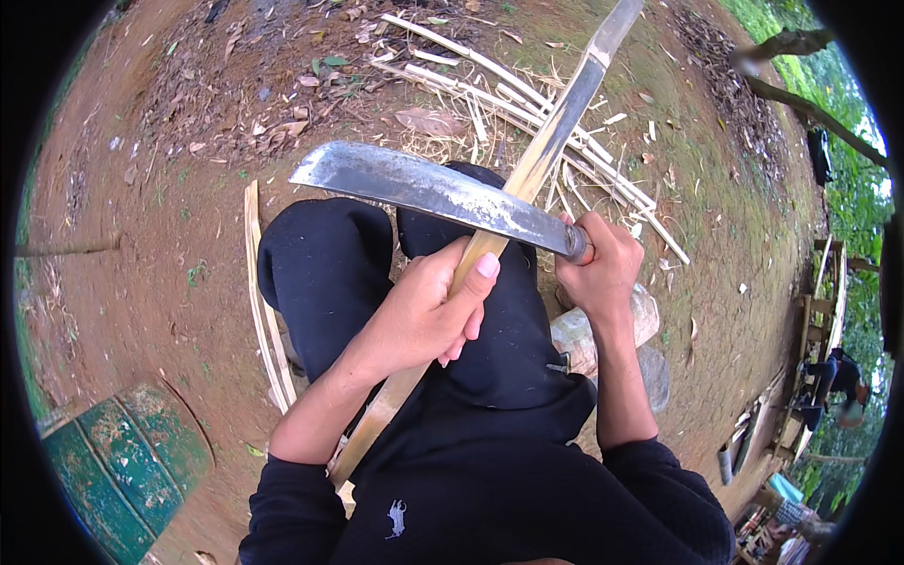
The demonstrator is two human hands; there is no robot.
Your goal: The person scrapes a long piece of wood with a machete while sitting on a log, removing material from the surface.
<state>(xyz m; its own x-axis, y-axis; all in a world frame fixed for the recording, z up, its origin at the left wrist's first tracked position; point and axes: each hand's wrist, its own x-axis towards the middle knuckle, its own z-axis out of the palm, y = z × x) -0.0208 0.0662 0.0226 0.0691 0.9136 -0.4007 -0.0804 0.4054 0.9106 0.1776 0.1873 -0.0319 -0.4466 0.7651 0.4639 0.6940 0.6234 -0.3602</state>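
Observation:
My left hand (435,303) is closed around a long flat bamboo strip (529,176), thumb on top. The strip runs aslant from beside my left forearm, over my lap, to the far right; its far part is dark-skinned with a pale, whittled-looking end. My right hand (603,266) grips the handle of a machete (424,188). Its broad, worn blade points left and lies across the strip just beyond my left hand, seemingly against it. Most of the machete's handle is hidden in my fist.
Split bamboo strips (527,104) and shavings lie on the earth ahead. More strips (266,301) lie beside my left knee. A dented green drum (127,461) is at lower left, stones (633,325) at my right. Wooden racks (817,330) stand far right.

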